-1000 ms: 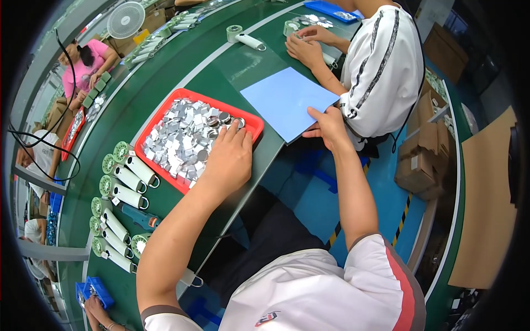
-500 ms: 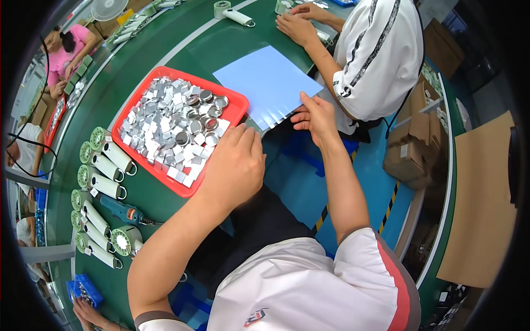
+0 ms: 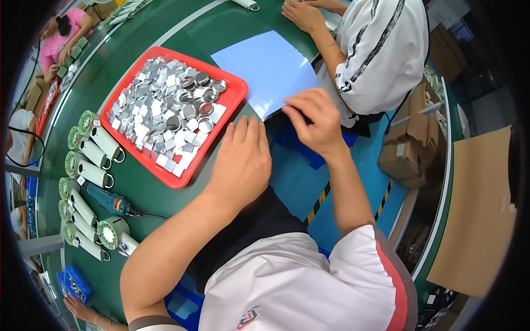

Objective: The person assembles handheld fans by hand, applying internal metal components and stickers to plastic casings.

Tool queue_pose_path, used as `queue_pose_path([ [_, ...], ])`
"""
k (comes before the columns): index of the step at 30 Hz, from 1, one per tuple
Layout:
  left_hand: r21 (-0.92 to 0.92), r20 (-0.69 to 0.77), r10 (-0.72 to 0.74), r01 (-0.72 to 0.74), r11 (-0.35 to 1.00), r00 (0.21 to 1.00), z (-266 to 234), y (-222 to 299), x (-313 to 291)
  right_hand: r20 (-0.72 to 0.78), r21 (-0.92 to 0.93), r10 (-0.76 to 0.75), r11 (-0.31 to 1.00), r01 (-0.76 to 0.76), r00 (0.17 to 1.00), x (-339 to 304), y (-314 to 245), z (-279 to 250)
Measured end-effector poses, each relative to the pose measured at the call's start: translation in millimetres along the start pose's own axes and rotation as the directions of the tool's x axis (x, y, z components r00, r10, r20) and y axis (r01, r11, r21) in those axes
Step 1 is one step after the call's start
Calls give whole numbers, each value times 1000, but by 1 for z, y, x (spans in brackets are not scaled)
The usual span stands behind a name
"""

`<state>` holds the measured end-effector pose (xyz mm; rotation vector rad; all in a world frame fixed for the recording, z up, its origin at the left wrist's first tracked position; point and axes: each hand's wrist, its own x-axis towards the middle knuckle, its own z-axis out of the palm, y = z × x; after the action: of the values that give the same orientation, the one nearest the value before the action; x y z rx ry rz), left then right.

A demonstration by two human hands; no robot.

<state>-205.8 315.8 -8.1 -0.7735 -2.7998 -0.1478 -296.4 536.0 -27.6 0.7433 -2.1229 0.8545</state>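
Note:
My left hand (image 3: 243, 157) lies on the table edge beside the red tray (image 3: 241, 91), its fingers stretched out and nothing visible in them. Over the near edge of a light blue glossy sheet (image 3: 265, 63) is my right hand (image 3: 319, 120), thumb and forefinger drawn together. Whatever they pinch, if anything, is too small to make out. Inside the tray are many small silvery square pieces (image 3: 144, 105) and, on its right side, several round metal caps (image 3: 188, 111).
Left of the tray, several white-and-green handheld fans (image 3: 94, 174) lie in a row by a teal electric screwdriver (image 3: 107, 199). A co-worker in a white shirt (image 3: 381, 60) sits at the far right. A blue bin (image 3: 74, 284) stands at lower left; cardboard boxes (image 3: 411, 146) are at right.
My right hand has moved from the sheet's right corner leftward to its near edge, thumb and forefinger closing together. My left hand's curled fingers have straightened. The whole view has shifted slightly.

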Motion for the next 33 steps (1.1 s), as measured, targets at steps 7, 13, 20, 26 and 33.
queue_pose_path([
  [7, 27, -23, -4, 5, 1000, 1000, 3, 2, -2, 263, 173, -231, 966, 190, 937, 12, 1, 10],
  [13, 25, 15, -24, 24, 999, 1000, 5, -1, -2, 359, 221, -309, 945, 242, 881, 15, 13, 14],
  [20, 34, -72, 25, -23, 999, 997, 2, -4, -1, 377, 238, -354, 930, 281, 856, 20, 14, 11],
  [26, 20, -95, 43, -42, 999, 995, 4, -9, -1, 371, 194, -393, 919, 344, 841, 22, 11, 13],
  [33, -18, -42, -5, 4, 1000, 999, 6, -9, -3, 342, 283, -392, 910, 304, 854, 21, 9, 16],
])
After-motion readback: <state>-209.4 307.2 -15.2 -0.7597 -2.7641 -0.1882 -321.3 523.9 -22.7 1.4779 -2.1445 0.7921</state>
